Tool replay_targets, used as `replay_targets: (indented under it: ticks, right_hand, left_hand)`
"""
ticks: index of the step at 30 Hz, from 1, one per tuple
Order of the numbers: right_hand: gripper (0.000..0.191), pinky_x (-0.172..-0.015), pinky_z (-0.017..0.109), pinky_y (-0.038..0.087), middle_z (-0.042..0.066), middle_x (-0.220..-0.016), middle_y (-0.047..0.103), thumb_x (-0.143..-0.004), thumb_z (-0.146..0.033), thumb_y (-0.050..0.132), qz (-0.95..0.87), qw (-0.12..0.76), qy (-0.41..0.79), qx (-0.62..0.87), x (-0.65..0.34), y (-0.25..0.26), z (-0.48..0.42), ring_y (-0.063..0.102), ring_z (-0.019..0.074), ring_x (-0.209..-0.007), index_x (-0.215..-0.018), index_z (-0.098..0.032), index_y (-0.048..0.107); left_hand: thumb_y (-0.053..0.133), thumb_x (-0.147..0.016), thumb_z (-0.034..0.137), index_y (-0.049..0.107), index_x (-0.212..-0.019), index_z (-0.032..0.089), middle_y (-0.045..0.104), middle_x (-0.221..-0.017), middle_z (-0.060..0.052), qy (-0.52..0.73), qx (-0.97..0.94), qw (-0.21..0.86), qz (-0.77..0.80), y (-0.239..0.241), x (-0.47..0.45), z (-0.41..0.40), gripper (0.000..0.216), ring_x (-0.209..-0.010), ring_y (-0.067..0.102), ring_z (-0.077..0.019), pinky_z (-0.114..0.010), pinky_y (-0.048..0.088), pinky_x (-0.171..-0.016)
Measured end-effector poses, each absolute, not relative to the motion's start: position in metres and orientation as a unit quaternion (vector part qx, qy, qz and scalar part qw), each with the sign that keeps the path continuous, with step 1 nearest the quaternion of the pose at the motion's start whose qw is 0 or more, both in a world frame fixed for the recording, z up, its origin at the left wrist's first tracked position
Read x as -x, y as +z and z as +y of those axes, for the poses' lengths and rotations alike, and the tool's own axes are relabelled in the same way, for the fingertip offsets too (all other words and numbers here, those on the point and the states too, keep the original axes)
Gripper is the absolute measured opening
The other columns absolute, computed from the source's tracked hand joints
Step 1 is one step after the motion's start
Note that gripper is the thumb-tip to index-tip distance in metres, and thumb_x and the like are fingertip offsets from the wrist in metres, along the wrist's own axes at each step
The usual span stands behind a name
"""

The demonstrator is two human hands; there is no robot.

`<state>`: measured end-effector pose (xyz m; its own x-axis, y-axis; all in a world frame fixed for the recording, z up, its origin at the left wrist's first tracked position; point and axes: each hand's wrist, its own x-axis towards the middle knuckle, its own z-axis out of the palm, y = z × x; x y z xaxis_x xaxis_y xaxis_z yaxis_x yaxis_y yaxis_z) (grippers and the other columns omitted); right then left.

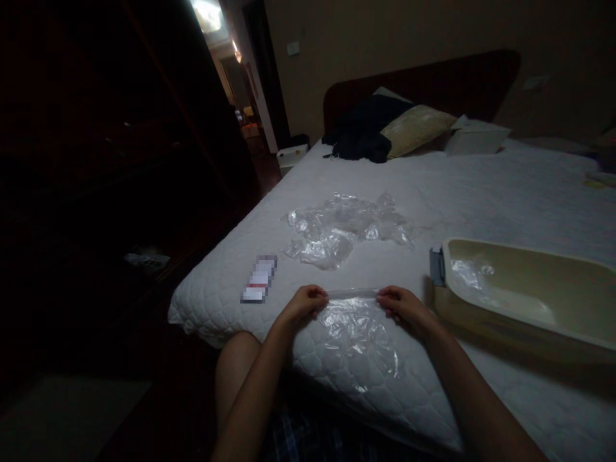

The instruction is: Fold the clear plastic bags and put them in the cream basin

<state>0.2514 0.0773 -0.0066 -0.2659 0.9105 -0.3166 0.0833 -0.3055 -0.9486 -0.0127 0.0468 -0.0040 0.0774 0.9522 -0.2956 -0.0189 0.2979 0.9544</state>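
Note:
A clear plastic bag point(359, 333) lies flat on the near corner of the white quilted bed point(481, 192). My left hand point(304, 304) pinches the left end of its top edge. My right hand point(404, 307) pinches the right end of that edge, and the edge is stretched straight between them. Beyond the bag, a crumpled heap of clear plastic bags point(344, 228) rests on the bed. To the right stands a beige plastic tub point(529, 301) with some clear plastic point(469, 276) inside it.
A small flat pack point(258, 278) lies on the bed left of the hands. Pillows point(418, 128) and dark clothing point(363, 135) sit at the headboard. Dark floor and furniture lie left of the bed; a lit doorway point(240, 70) is behind.

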Motion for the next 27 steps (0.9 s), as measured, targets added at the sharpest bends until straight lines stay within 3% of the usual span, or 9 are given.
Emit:
replay_targets:
  ticks: [6, 11, 17, 21, 27]
  right_hand:
    - [0.026, -0.033, 0.015, 0.029, -0.004, -0.059, 0.052, -0.062, -0.037, 0.066, -0.469, 0.413, 0.594, 0.507, -0.248, -0.005, 0.082, 0.047, 0.0064, -0.044, -0.077, -0.019, 0.054]
    - [0.032, -0.036, 0.016, 0.033, -0.002, -0.065, 0.054, -0.061, -0.040, 0.067, -0.480, 0.415, 0.588, 0.502, -0.249, -0.002, 0.080, 0.049, 0.0079, -0.048, -0.081, -0.019, 0.054]
    - [0.043, -0.053, 0.021, 0.042, 0.002, -0.082, 0.060, -0.057, -0.036, 0.071, -0.543, 0.403, 0.565, 0.472, -0.254, -0.007, 0.075, 0.054, 0.0102, -0.061, -0.094, -0.020, 0.055]
    - [0.033, -0.047, 0.021, 0.035, -0.002, -0.064, 0.055, -0.060, -0.036, 0.068, -0.585, 0.378, 0.523, 0.491, -0.254, -0.006, 0.074, 0.047, 0.0096, -0.052, -0.084, -0.018, 0.057]
    - [0.013, -0.053, 0.023, 0.037, -0.002, -0.061, 0.054, -0.064, -0.027, 0.060, -0.616, 0.381, 0.479, 0.496, -0.253, -0.003, 0.068, 0.049, 0.0122, -0.057, -0.071, -0.018, 0.055]
  left_hand:
    - [0.073, -0.055, 0.029, 0.059, -0.083, 0.014, 0.055, -0.073, 0.000, 0.411, -0.447, 0.609, 0.510, 0.003, 0.011, 0.049, 0.034, -0.052, 0.047, -0.0047, -0.016, 0.032, -0.045]
    - [0.072, -0.054, 0.021, 0.061, -0.080, 0.012, 0.056, -0.073, -0.001, 0.384, -0.525, 0.558, 0.515, 0.002, 0.012, 0.051, 0.029, -0.060, 0.049, -0.0078, -0.019, 0.035, -0.054]
    - [0.063, -0.061, 0.019, 0.060, -0.077, 0.011, 0.055, -0.069, 0.000, 0.382, -0.564, 0.516, 0.520, -0.001, 0.010, 0.048, 0.018, -0.057, 0.045, -0.0072, -0.019, 0.032, -0.052]
    - [0.062, -0.062, 0.020, 0.060, -0.076, 0.012, 0.055, -0.069, 0.000, 0.388, -0.573, 0.499, 0.522, -0.005, 0.010, 0.046, 0.016, -0.056, 0.043, -0.0069, -0.018, 0.031, -0.051]
    - [0.060, -0.065, 0.022, 0.057, -0.075, 0.012, 0.048, -0.060, 0.003, 0.421, -0.565, 0.468, 0.534, -0.010, 0.009, 0.040, 0.015, -0.053, 0.040, -0.0064, -0.018, 0.029, -0.048]
